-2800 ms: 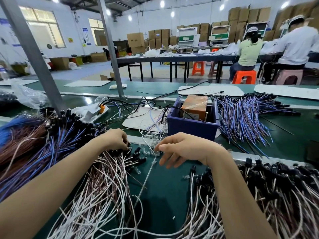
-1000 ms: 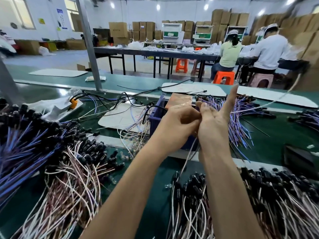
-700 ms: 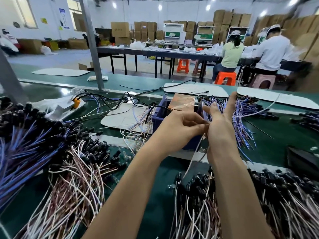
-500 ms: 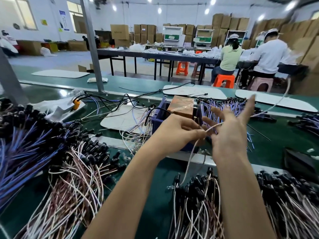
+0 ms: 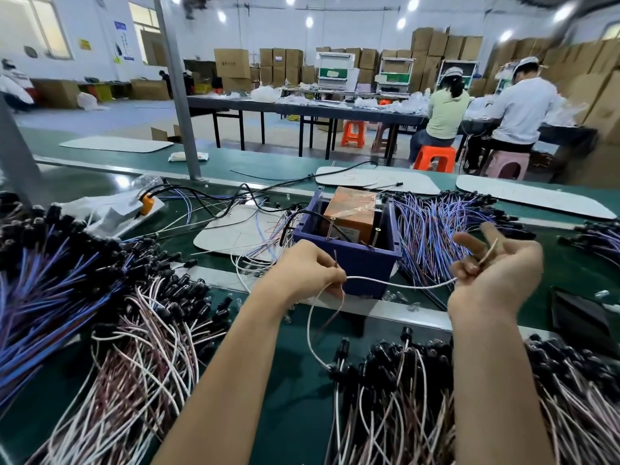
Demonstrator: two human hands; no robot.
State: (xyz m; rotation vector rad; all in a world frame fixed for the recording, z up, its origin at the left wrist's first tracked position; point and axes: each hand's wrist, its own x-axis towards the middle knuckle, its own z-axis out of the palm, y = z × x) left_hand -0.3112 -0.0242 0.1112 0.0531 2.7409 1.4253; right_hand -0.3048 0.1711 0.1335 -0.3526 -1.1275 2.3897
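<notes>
The fingertips [image 5: 336, 279] of the left hand [image 5: 302, 270] are closed in a tight pinch on a white wire [image 5: 399, 284]. The lower fingers [image 5: 464, 268] of the right hand [image 5: 496, 276] curl round its other end, with thumb and forefinger sticking out loose. The wire hangs in the air just in front of the blue bin [image 5: 352, 263], pulled nearly straight between the hands. It is thin and limp, with a reddish strand beside it at the left pinch. Below that pinch it loops down to a black plug [image 5: 333, 368] at the edge of the wire heap [image 5: 436, 397] on the near right of the bin. I judge one wire singled out and drawn clear, its plug not yet lifted. Setting it aside remains, as does another heap [image 5: 141, 347] on the near left.
</notes>
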